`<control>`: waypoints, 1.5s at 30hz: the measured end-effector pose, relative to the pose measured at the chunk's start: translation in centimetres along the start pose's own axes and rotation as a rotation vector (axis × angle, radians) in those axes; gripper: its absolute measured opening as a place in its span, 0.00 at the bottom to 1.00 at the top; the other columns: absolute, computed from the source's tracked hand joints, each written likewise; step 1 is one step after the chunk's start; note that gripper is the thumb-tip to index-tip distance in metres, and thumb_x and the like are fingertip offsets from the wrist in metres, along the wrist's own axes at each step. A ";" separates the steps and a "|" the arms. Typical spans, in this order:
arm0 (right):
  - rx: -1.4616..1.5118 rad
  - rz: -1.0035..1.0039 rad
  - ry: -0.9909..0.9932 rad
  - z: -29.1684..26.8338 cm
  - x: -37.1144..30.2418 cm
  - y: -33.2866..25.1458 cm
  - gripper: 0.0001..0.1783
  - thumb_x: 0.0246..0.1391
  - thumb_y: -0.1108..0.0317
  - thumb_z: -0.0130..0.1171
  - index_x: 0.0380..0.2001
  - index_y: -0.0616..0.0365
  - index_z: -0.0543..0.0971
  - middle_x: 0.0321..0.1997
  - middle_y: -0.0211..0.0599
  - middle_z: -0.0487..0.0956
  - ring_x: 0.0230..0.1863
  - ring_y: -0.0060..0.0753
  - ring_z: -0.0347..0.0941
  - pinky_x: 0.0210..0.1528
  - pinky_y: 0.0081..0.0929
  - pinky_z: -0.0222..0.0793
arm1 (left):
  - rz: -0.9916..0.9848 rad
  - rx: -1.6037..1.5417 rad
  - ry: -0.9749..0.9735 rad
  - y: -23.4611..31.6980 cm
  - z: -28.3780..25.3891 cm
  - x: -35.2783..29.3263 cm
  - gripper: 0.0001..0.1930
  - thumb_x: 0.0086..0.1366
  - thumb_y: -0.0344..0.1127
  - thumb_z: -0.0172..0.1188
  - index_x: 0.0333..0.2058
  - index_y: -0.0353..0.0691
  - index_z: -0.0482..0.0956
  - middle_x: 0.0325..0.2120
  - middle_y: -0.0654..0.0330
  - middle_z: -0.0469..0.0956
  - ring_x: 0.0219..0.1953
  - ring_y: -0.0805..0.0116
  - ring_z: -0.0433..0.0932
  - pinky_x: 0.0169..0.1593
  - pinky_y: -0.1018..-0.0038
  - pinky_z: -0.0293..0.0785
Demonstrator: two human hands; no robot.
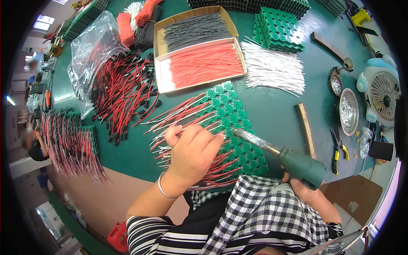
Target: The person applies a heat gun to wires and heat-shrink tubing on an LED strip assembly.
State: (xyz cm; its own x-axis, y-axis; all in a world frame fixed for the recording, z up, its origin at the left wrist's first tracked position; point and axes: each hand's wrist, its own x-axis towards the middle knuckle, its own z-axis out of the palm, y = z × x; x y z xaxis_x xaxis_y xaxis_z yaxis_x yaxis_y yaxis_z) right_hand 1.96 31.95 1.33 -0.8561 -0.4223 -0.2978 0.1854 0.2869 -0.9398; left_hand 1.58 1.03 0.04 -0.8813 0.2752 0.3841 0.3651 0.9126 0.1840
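Observation:
My left hand (192, 154) is closed over a green circuit-board panel (250, 148) of round boards, its index fingertip down at the pads. Whatever is pinched there is hidden under the fingers. Red and white wires (178, 111) fan out leftward from the panel's rows, above and below this hand. In my right hand (302, 190) is a soldering iron (299, 165) with a green body. Its metal barrel points left, and the tip is over the panel, just right of my left fingertips. A checked cloth (272, 204) covers my lap at the table's edge.
Beyond the panel stands a box (160, 80) of black and red wires, with loose white wires (276, 68) beside it. Red-black leads (123, 89) lie left. At right are a metal bowl (348, 111), pliers (338, 151), a bar (306, 129) and a fan (382, 93).

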 end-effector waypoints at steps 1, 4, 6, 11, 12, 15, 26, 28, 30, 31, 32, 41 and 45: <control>-0.139 0.002 -0.036 -0.2 -0.3 0.4 0.12 0.46 0.75 0.57 0.37 0.60 0.79 0.37 0.39 0.80 0.38 0.39 0.76 0.45 0.35 0.71 | -0.002 0.004 -0.004 0.0 0.0 -0.1 0.06 0.51 0.33 0.61 0.30 0.48 0.80 0.24 0.72 0.69 0.34 0.74 0.71 0.48 0.62 0.51; -0.238 0.036 -0.061 0.0 -0.4 0.4 0.15 0.43 0.75 0.59 0.39 0.58 0.80 0.42 0.39 0.80 0.47 0.45 0.73 0.52 0.39 0.66 | 0.003 0.010 -0.005 0.0 0.2 -0.1 0.06 0.51 0.33 0.61 0.30 0.48 0.80 0.24 0.72 0.69 0.34 0.74 0.71 0.48 0.62 0.51; -0.196 0.066 -0.051 0.1 -0.2 0.4 0.16 0.42 0.75 0.60 0.39 0.57 0.81 0.44 0.39 0.80 0.50 0.47 0.71 0.55 0.40 0.63 | 0.009 0.011 -0.002 0.0 0.3 -0.1 0.06 0.51 0.33 0.61 0.30 0.48 0.80 0.24 0.71 0.69 0.34 0.74 0.71 0.48 0.62 0.51; -0.258 0.023 -0.072 0.2 -0.3 0.9 0.17 0.42 0.75 0.61 0.40 0.57 0.80 0.45 0.40 0.79 0.49 0.47 0.72 0.54 0.38 0.65 | 0.013 0.019 0.003 0.0 0.3 -0.2 0.06 0.51 0.33 0.61 0.30 0.47 0.80 0.24 0.71 0.69 0.34 0.74 0.71 0.48 0.62 0.52; -0.258 0.023 -0.072 0.2 -0.3 0.8 0.17 0.42 0.75 0.61 0.40 0.57 0.80 0.45 0.40 0.79 0.49 0.47 0.72 0.54 0.38 0.65 | 0.014 0.019 0.002 0.0 0.3 -0.1 0.06 0.51 0.33 0.61 0.30 0.47 0.80 0.24 0.71 0.69 0.34 0.74 0.71 0.48 0.62 0.52; -0.318 -0.019 -0.085 0.1 -0.1 0.7 0.18 0.41 0.75 0.61 0.40 0.57 0.80 0.45 0.40 0.79 0.49 0.46 0.72 0.54 0.38 0.65 | 0.020 0.028 0.003 0.1 0.4 0.0 0.06 0.51 0.33 0.61 0.30 0.47 0.80 0.24 0.71 0.69 0.34 0.74 0.71 0.47 0.62 0.52; -0.321 -0.113 -0.005 0.2 -0.3 0.7 0.13 0.45 0.73 0.59 0.37 0.60 0.80 0.38 0.40 0.80 0.41 0.43 0.77 0.48 0.36 0.70 | 0.016 0.036 -0.003 0.2 0.3 0.1 0.06 0.50 0.32 0.64 0.29 0.48 0.82 0.22 0.72 0.69 0.31 0.74 0.69 0.48 0.63 0.50; -0.199 -0.125 0.025 0.5 -0.4 0.5 0.11 0.47 0.73 0.58 0.37 0.61 0.79 0.35 0.39 0.80 0.37 0.39 0.77 0.43 0.33 0.71 | 0.027 0.043 0.000 0.3 0.3 0.2 0.06 0.50 0.32 0.64 0.29 0.48 0.82 0.22 0.72 0.69 0.31 0.73 0.69 0.48 0.63 0.51; -0.076 -0.137 0.054 0.9 -0.7 0.5 0.10 0.49 0.73 0.56 0.36 0.62 0.78 0.32 0.38 0.80 0.32 0.35 0.78 0.39 0.31 0.73 | 0.038 0.050 0.000 0.3 0.2 0.3 0.06 0.49 0.31 0.64 0.29 0.48 0.82 0.22 0.72 0.69 0.32 0.73 0.69 0.47 0.63 0.51; -0.013 -0.152 0.079 1.2 -0.8 0.7 0.10 0.50 0.73 0.55 0.37 0.63 0.78 0.30 0.37 0.79 0.30 0.32 0.77 0.35 0.28 0.73 | 0.036 0.038 0.001 0.2 0.3 0.3 0.06 0.49 0.31 0.64 0.29 0.47 0.82 0.22 0.72 0.69 0.32 0.73 0.70 0.47 0.63 0.52; 0.049 -0.167 0.105 1.4 -0.9 0.9 0.10 0.50 0.74 0.54 0.37 0.64 0.77 0.28 0.36 0.78 0.27 0.28 0.76 0.32 0.26 0.73 | 0.033 0.025 0.000 0.1 0.3 0.3 0.07 0.48 0.31 0.65 0.29 0.47 0.82 0.22 0.72 0.70 0.32 0.72 0.70 0.46 0.64 0.52; -0.090 -0.210 -0.069 -0.1 -2.7 2.5 0.26 0.55 0.64 0.52 0.54 0.66 0.67 0.46 0.46 0.74 0.26 0.30 0.74 0.35 0.28 0.72 | 0.064 -0.011 0.020 2.0 -0.3 -0.1 0.09 0.46 0.30 0.65 0.30 0.47 0.82 0.21 0.72 0.71 0.30 0.73 0.70 0.45 0.65 0.53; -0.145 -0.074 0.040 1.0 -2.7 1.8 0.16 0.40 0.78 0.59 0.37 0.61 0.80 0.34 0.40 0.80 0.38 0.41 0.76 0.45 0.37 0.69 | 0.046 -0.005 0.037 1.4 0.0 -1.1 0.07 0.48 0.31 0.65 0.29 0.47 0.81 0.22 0.73 0.71 0.30 0.73 0.70 0.45 0.65 0.53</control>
State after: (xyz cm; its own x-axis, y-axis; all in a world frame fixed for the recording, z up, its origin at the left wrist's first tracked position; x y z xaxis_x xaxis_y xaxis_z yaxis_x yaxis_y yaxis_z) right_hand 5.12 32.76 0.25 -0.8837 -0.4136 -0.2190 0.0518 0.3787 -0.9241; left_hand 3.07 1.95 -0.11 -0.8521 0.3049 0.4254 0.4061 0.8979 0.1699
